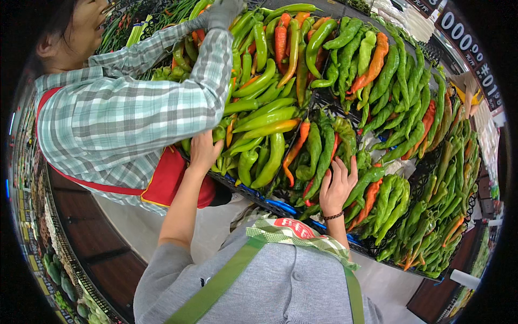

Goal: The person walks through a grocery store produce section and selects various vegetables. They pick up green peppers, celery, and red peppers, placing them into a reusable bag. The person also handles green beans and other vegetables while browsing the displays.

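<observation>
My left hand is at the near left edge of a heap of smooth light-green peppers, with its fingertips partly hidden under a co-worker's sleeve. The thumb stands apart from the fingers, and I cannot tell whether they grip anything. My right hand, a beaded bracelet on its wrist, rests palm down over wrinkled dark-green peppers. Its fingers are slightly spread, with no pepper visibly held. A long orange-red pepper lies to its left, and a twisted green pepper lies just beyond the fingertips.
At the left, a co-worker in a checked shirt reaches a gloved hand across the far peppers. Thin green peppers fill the crate at right. Black crate edges run along the front. Price signs stand at far right.
</observation>
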Motion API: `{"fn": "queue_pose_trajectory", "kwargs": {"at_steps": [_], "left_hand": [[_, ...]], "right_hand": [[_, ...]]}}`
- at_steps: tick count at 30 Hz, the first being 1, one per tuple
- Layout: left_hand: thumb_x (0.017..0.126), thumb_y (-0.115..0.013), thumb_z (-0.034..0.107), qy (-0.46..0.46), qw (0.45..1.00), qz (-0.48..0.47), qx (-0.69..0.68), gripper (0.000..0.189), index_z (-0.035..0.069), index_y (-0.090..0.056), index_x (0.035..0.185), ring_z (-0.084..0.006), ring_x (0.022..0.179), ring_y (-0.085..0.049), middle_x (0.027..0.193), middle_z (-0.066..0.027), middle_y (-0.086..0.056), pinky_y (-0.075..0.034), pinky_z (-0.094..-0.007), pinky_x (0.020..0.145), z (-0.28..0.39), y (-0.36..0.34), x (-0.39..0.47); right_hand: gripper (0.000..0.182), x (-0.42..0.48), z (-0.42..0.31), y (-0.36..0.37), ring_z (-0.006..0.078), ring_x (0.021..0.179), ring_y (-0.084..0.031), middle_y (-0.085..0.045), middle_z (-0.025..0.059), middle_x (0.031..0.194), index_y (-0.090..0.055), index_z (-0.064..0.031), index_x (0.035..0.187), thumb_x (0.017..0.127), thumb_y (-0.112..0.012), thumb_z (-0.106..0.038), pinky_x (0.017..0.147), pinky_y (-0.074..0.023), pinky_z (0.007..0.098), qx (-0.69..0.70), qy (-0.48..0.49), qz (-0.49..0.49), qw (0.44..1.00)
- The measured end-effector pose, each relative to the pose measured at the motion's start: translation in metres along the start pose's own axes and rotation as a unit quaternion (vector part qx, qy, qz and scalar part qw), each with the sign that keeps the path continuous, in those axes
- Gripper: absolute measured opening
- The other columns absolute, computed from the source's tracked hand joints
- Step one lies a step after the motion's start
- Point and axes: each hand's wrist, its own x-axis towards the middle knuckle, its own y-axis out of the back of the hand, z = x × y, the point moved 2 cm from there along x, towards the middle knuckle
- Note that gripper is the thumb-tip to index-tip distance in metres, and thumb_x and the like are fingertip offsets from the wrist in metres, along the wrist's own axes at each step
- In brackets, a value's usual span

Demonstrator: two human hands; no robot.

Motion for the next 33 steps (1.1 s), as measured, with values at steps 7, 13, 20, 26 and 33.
{"fn": "queue_pose_trajectory", "kwargs": {"at_steps": [7, 13, 20, 26, 33], "left_hand": [[0.090, -0.069, 0.033, -0.172, 0.952, 0.127, 0.221, 0.057, -0.001, -0.056, 0.135, -0.0411, 0.123, -0.055, 0.135, -0.0224, -0.058, -0.043, -0.0475, 0.104, 0.031, 0.005, -0.002], [0.090, -0.070, 0.030, -0.043, 0.998, 0.037, 0.032, 0.046, 0.006, -0.061, 0.128, -0.0351, 0.114, -0.059, 0.123, -0.0149, -0.063, -0.046, -0.0433, 0.098, 0.038, -0.005, 0.032], [0.086, -0.073, 0.017, -0.056, 0.997, 0.010, -0.060, 0.055, 0.001, -0.054, 0.134, -0.0402, 0.122, -0.054, 0.131, -0.0213, -0.058, -0.041, -0.0456, 0.105, 0.070, -0.007, 0.079], [0.092, -0.070, 0.024, 0.009, 0.999, 0.046, -0.008, 0.075, -0.007, -0.033, 0.150, -0.0470, 0.139, -0.038, 0.149, -0.0316, -0.041, -0.030, -0.0499, 0.117, 0.133, -0.010, 0.122], [0.098, -0.062, 0.034, 0.069, 0.992, -0.037, -0.103, 0.078, -0.007, -0.025, 0.153, -0.0447, 0.145, -0.030, 0.157, -0.0306, -0.029, -0.025, -0.0489, 0.121, 0.153, -0.008, 0.144]], "right_hand": [[0.027, -0.001, 0.003, 0.001, 0.0410, 0.143, -0.035, -0.062, 0.0130, 0.129, -0.064, 0.0002, 0.116, 0.090, -0.058, -0.005, 0.114, -0.0285, 0.0530, 0.009, -0.003, 0.003, 1.000], [0.031, 0.001, 0.001, 0.001, 0.0416, 0.142, -0.036, -0.062, 0.0129, 0.128, -0.064, 0.0001, 0.115, 0.085, -0.057, -0.002, 0.112, -0.0296, 0.0539, 0.010, -0.004, 0.006, 1.000], [0.031, 0.000, 0.002, 0.001, 0.0414, 0.140, -0.038, -0.062, 0.0129, 0.127, -0.064, 0.0000, 0.114, 0.083, -0.062, -0.003, 0.110, -0.0310, 0.0555, 0.007, -0.001, 0.008, 1.000], [0.034, 0.002, 0.004, 0.002, 0.0429, 0.140, -0.037, -0.061, 0.0145, 0.128, -0.062, 0.0001, 0.116, 0.082, -0.060, -0.002, 0.111, -0.0296, 0.0564, 0.013, 0.005, -0.002, 1.000], [0.035, 0.002, 0.002, 0.003, 0.0431, 0.140, -0.037, -0.061, 0.0148, 0.127, -0.063, 0.0005, 0.115, 0.081, -0.061, -0.002, 0.110, -0.0300, 0.0559, 0.018, 0.001, 0.000, 1.000]]}}
